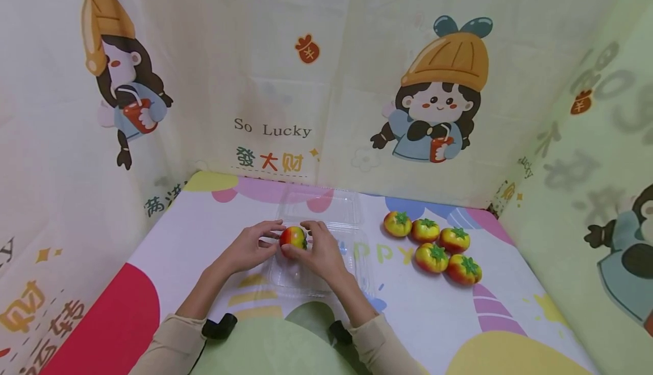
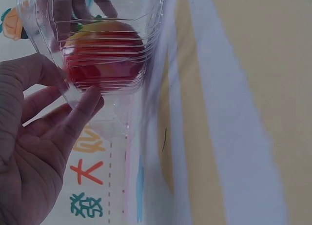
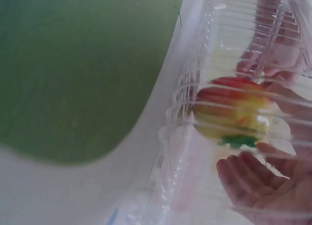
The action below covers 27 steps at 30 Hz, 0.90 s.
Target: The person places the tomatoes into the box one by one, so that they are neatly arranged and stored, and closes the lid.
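Note:
A round red-and-yellow fruit point(image 1: 292, 239) with a green leafy top, its kind unclear between tomato and persimmon, lies on its side in a clear plastic box point(image 1: 301, 287), leafy top to the right. My right hand point(image 1: 325, 253) holds it, the thumb across its front and fingers around its leafy end. From the left, my left hand point(image 1: 253, 246) reaches in with fingers spread beside the red side. In the left wrist view, ridged plastic stands before the fruit point(image 2: 105, 56). The right wrist view shows the fruit point(image 3: 234, 110) through the ribbed wall.
Several matching fruits point(image 1: 431, 258) are grouped on the patterned tablecloth point(image 1: 388, 318) to the right. The box's clear lid point(image 1: 318, 205) lies folded back behind it. Printed cloth point(image 1: 336, 97) hangs behind and along both sides of the table.

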### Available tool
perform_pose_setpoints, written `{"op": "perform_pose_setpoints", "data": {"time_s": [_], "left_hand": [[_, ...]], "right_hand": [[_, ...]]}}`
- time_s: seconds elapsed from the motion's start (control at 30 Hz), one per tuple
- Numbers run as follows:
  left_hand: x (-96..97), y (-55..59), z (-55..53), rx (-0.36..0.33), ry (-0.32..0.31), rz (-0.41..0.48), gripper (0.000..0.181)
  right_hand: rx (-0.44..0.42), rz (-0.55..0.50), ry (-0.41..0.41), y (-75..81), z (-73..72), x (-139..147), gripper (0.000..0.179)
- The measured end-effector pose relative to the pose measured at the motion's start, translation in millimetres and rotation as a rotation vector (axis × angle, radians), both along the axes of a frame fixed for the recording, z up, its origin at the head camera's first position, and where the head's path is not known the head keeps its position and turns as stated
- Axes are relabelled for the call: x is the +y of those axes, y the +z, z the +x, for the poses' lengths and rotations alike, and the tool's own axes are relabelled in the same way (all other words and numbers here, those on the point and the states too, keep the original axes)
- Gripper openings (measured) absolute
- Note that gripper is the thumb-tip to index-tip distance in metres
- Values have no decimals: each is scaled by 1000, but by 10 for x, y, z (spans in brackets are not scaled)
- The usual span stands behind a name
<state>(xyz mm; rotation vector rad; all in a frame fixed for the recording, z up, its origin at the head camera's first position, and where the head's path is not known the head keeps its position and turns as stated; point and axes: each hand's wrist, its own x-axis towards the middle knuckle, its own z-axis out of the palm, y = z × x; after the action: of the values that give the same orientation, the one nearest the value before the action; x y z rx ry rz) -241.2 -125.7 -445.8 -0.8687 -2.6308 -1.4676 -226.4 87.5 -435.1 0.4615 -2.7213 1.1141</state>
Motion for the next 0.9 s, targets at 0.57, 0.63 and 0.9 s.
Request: {"op": "perform_pose_setpoints", "data": {"time_s": [0.57, 0.63, 0.9], "left_hand": [[7, -2, 5, 18, 15, 5, 43], [8, -1, 4, 17, 15, 2, 44], [12, -4, 8, -6, 20, 0, 44]], "right_hand": [[101, -64, -21, 165, 188, 311, 61], [115, -73, -25, 168, 201, 353, 59], [203, -101, -55, 146, 232, 534, 53]]}}
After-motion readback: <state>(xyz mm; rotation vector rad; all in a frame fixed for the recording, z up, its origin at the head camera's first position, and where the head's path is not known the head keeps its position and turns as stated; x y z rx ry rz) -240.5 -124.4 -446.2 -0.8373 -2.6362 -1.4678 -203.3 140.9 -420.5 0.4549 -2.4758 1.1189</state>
